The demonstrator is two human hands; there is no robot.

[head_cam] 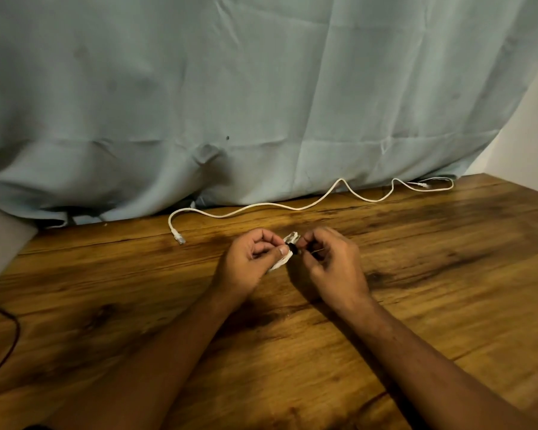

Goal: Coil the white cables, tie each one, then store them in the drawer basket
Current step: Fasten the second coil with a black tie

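Roughly midway is the fair judgement: in the centre of the frame a small white bundle [280, 263], which looks like one cable already coiled, sits between both hands just above the wooden table [416, 274]. The left hand [249, 260] has its fingers curled round the bundle, with the thumb pressed on its near side. The right hand [329, 262] pinches a black tie [293, 247] at the bundle's middle, apparently wrapping or tightening it; the blur makes it hard to say whether the tie is closed yet. So the coiling of this cable seems done and its tying is the step in hand. A second white cable [292, 207] lies uncoiled and untied, snaking from the upper centre to the upper right of the frame along the foot of a pale blue cloth [261, 88], with one plug [179, 238] resting on the table just up and left of the hands. That one needs coiling and tying from scratch. No drawer or basket shows anywhere, so nothing appears stored and both cables would have to be carried out of view. A thin dark cord [13, 333] curves in at the lower left edge, apart from the work.
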